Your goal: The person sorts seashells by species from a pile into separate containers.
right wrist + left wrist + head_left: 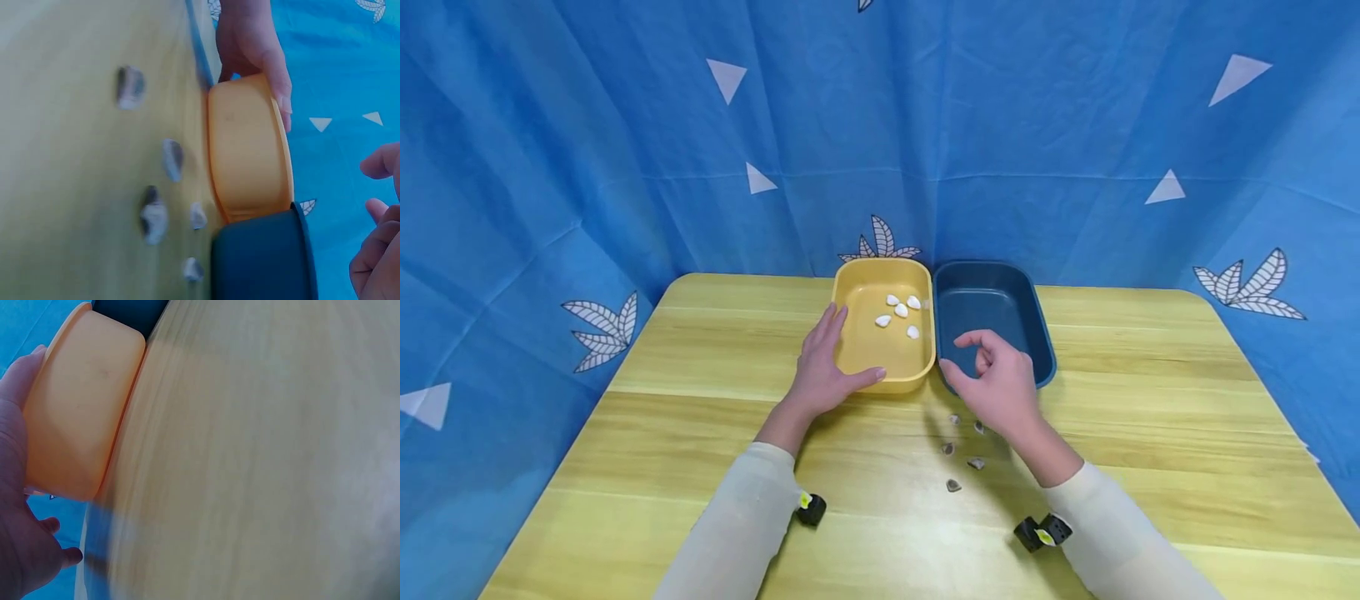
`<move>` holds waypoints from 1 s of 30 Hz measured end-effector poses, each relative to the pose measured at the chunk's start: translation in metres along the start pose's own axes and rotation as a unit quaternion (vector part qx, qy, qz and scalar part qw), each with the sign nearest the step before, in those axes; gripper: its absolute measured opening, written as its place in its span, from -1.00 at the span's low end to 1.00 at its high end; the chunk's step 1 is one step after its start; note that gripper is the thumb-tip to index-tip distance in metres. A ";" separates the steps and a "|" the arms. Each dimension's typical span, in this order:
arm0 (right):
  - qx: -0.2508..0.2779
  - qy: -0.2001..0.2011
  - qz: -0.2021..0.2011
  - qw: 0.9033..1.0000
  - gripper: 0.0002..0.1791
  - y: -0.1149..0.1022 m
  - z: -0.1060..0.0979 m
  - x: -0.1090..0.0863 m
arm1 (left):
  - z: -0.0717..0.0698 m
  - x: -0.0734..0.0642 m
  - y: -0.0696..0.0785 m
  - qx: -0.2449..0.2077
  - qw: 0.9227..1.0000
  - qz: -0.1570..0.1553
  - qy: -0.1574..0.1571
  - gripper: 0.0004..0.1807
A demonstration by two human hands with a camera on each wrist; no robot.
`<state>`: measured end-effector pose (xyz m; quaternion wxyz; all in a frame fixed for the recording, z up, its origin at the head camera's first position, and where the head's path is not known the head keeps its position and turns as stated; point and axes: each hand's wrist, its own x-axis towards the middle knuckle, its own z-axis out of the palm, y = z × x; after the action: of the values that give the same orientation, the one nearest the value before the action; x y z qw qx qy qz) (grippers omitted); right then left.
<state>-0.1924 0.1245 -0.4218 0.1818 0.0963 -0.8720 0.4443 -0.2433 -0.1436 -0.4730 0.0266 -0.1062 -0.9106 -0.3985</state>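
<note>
My left hand (825, 372) rests at the near left corner of a yellow tray (880, 385), thumb over its front rim and straight fingers along its left side. Several small white shell-like pieces (901, 310) lie in that tray. Near its right wall is a faint, blurred pale spot. Above the near left part of a dark blue tray (1047, 354) is my right hand (1000, 383). Its thumb and forefinger curve with a gap between them, and nothing shows in it. Several brown-grey shell-like pieces (976, 463) lie on the table below; the right wrist view shows them blurred (173, 159).
Both trays stand side by side at the back edge of a wood-grain table (662, 467). A blue patterned curtain (850, 108) hangs right behind and around it. Black wrist devices (811, 509) sit on both sleeves.
</note>
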 end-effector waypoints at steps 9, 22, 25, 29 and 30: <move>0.002 -0.037 0.031 0.999 -0.72 0.008 -0.011 -0.025 | 0.002 0.000 -0.003 -0.001 1.000 0.003 0.004 0.30; -0.033 -0.089 0.071 0.993 -0.72 0.028 -0.016 -0.058 | 0.001 0.001 -0.002 0.001 1.000 0.006 0.001 0.29; -0.044 -0.112 0.089 0.989 -0.72 0.030 -0.017 -0.064 | 0.000 0.001 -0.002 0.001 1.000 0.007 0.001 0.29; -0.055 -0.152 0.101 0.982 -0.72 0.031 -0.018 -0.069 | 0.001 0.001 -0.003 0.002 1.000 0.006 0.003 0.30; -0.058 -0.164 0.104 0.979 -0.73 0.031 -0.018 -0.071 | 0.001 0.001 -0.003 0.002 1.000 0.007 0.003 0.30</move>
<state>-0.1336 0.1579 -0.4630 -0.0051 0.0661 -0.9194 0.3877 -0.2447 -0.1451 -0.4759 0.0327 -0.1113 -0.9107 -0.3964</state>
